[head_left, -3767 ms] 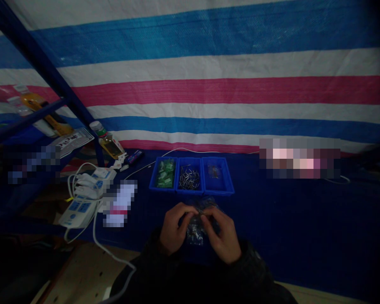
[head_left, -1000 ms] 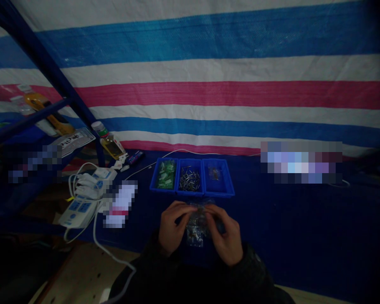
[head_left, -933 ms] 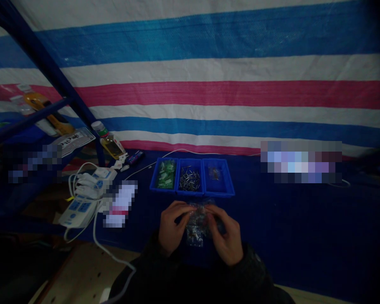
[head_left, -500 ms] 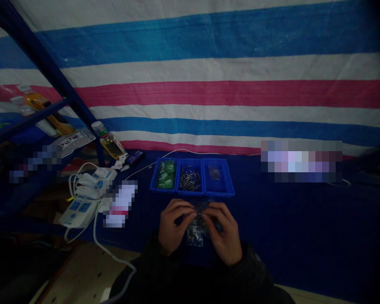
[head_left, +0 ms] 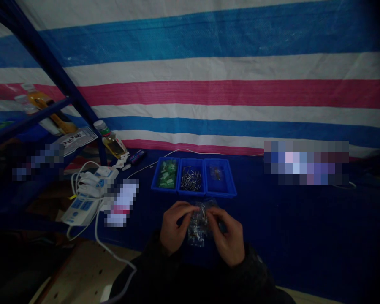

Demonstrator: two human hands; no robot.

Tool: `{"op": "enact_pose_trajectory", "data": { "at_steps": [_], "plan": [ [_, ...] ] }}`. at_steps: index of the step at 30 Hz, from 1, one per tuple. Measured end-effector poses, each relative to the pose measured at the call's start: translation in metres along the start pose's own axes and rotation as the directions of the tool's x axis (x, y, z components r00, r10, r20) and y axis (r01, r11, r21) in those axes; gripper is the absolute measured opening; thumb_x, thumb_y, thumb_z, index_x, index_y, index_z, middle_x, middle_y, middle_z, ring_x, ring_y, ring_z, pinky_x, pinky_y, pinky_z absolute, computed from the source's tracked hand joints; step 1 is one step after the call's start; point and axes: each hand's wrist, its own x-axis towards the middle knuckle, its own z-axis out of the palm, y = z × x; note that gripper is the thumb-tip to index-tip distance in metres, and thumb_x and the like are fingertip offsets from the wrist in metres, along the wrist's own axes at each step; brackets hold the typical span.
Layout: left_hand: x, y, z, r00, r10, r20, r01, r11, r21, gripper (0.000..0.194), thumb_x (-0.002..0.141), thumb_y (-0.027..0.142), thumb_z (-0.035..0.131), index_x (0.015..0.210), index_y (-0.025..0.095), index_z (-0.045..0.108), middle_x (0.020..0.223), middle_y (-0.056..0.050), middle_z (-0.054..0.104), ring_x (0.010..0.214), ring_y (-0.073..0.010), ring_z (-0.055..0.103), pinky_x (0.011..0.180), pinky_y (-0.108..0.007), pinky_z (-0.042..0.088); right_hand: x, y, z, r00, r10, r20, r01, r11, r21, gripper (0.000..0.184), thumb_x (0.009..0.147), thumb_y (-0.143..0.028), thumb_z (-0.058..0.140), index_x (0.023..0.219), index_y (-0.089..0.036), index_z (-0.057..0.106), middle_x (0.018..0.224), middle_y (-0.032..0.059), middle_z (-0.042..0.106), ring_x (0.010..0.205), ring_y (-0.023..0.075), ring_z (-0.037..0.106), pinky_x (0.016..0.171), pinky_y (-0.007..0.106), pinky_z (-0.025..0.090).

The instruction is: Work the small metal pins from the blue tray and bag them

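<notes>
Between my two hands is a small clear plastic bag [head_left: 200,216] with small shiny pieces that I cannot make out well. My left hand [head_left: 175,226] pinches its left side between thumb and fingers. On the other side my right hand [head_left: 227,232] is closed on the bag's right edge. More clear plastic with small dark bits [head_left: 195,237] lies just below, close to my body. Beyond my hands stand three joined blue trays: the left tray [head_left: 153,179] has green and clear pieces, the middle tray [head_left: 191,193] metal pins, the right tray [head_left: 223,189] a small clear packet.
A white power strip [head_left: 79,211] with plugs and cables lies to the left, beside a blurred-out phone-like shape [head_left: 123,202]. A drink bottle [head_left: 110,141] leans by the blue metal frame [head_left: 82,105]. Striped sheeting [head_left: 209,93] hangs behind the blue table [head_left: 288,236].
My fingers have shifted on the bag, and more of it shows between them now. My right hand has turned slightly. The view has moved a little.
</notes>
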Motion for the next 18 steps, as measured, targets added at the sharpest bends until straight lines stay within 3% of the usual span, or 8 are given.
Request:
{"op": "enact_pose_trajectory", "data": {
  "at_steps": [5, 9, 13, 18],
  "plan": [
    [0.0004, -0.0053, 0.0007, 1.0, -0.019, -0.024, 0.019, 0.999, 0.028, 0.015, 0.092, 0.021, 0.067, 0.101, 0.021, 0.079, 0.098, -0.007, 0.074, 0.093, -0.0191, 0.069, 0.082, -0.029, 0.055, -0.0005, -0.0014, -0.0029, 0.999, -0.027, 0.04, 0.026, 0.999, 0.021, 0.024, 0.099, -0.022, 0.05, 0.113, -0.023, 0.069, 0.106, 0.0046, 0.076, 0.09, 0.02, 0.072, 0.081, 0.032, 0.056],
    [0.0017, -0.0052, 0.0013, 0.999, 0.022, -0.041, -0.021, 0.999, 0.032, 0.009, 0.09, 0.021, 0.069, 0.089, 0.019, 0.078, 0.087, -0.006, 0.074, 0.089, -0.0197, 0.067, 0.082, -0.031, 0.053, 0.0018, -0.0035, -0.0003, 0.999, -0.042, 0.034, 0.041, 0.999, 0.016, 0.014, 0.096, -0.023, 0.059, 0.105, -0.023, 0.07, 0.096, 0.0034, 0.074, 0.081, 0.0179, 0.07, 0.075, 0.03, 0.055],
    [0.0025, -0.002, 0.0006, 0.996, 0.062, -0.058, -0.06, 0.998, 0.022, 0.008, 0.091, 0.02, 0.068, 0.088, 0.018, 0.075, 0.092, -0.008, 0.074, 0.095, -0.0213, 0.066, 0.088, -0.035, 0.052, 0.0063, -0.0073, -0.0001, 0.997, -0.082, 0.004, 0.082, 0.996, -0.02, 0.012, 0.097, -0.023, 0.058, 0.094, -0.022, 0.07, 0.096, 0.0064, 0.066, 0.088, 0.0201, 0.066, 0.077, 0.032, 0.054],
    [-0.0017, -0.0038, 0.0031, 0.999, -0.018, -0.048, 0.018, 1.0, -0.007, 0.007, 0.092, 0.021, 0.066, 0.089, 0.017, 0.071, 0.088, -0.006, 0.073, 0.085, -0.0177, 0.069, 0.079, -0.029, 0.054, 0.0063, -0.0069, 0.0014, 0.997, -0.079, 0.024, 0.079, 0.997, -0.018, 0.011, 0.097, -0.023, 0.057, 0.096, -0.022, 0.069, 0.1, 0.0068, 0.069, 0.092, 0.0207, 0.068, 0.081, 0.033, 0.055]
  ]
}}
